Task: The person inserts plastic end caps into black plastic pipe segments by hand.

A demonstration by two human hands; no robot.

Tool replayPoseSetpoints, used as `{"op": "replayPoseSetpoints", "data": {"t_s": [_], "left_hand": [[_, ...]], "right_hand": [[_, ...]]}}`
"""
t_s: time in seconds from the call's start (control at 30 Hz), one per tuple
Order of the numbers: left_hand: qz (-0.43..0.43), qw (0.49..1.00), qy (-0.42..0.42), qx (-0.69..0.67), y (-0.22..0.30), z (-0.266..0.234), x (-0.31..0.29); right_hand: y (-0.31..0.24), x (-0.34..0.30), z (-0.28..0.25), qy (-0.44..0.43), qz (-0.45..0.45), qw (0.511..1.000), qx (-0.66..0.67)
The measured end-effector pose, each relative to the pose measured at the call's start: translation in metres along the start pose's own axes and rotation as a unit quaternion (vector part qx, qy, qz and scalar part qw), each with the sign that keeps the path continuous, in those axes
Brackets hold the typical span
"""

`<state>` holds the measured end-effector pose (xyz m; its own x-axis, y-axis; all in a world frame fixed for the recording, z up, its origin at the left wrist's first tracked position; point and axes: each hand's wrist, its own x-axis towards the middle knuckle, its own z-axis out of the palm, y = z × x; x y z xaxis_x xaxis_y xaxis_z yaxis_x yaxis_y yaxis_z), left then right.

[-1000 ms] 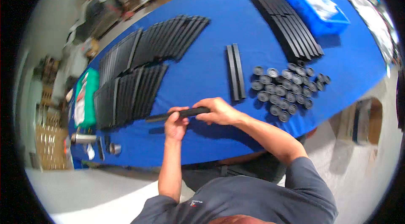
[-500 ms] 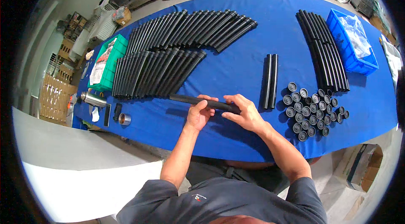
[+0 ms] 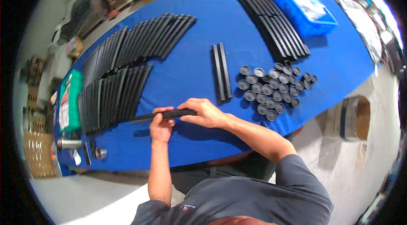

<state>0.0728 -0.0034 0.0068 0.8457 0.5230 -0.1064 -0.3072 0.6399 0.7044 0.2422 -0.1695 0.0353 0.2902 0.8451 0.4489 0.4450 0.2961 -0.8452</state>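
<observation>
A black tube is held nearly level above the front part of the table by both hands. My left hand grips it near its middle, thumb on top and fingers behind. My right hand is wrapped round its right end, which the fingers hide. Beyond my right hand lie two loose black tubes, side by side. To their right a cluster of round black caps with ringed faces is spread on the cloth. Rows of black tubes fill the left side, thicker at their far ends.
The table wears a blue cloth. More black tubes lie beside a blue bin holding clear plastic at the back right. At the left stand a green bin, a steel flask and a metal cup. A cardboard box sits on the floor.
The whole view has turned and shifted, so the table's things appear further left and tilted. Both hands keep their hold on the tube, with little other visible change.
</observation>
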Motion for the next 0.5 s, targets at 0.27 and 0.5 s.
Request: {"op": "replayPoseSetpoints", "data": {"t_s": [0.27,0.5], "left_hand": [[0.0,1.0,-0.013,-0.004,0.0,-0.014,0.001],[0.011,1.0,-0.023,0.018,0.003,-0.007,0.002]], "right_hand": [[-0.003,-0.001,0.004,0.05,-0.01,0.999,-0.011],[0.002,-0.001,0.003,0.01,0.028,0.999,0.02]]}}
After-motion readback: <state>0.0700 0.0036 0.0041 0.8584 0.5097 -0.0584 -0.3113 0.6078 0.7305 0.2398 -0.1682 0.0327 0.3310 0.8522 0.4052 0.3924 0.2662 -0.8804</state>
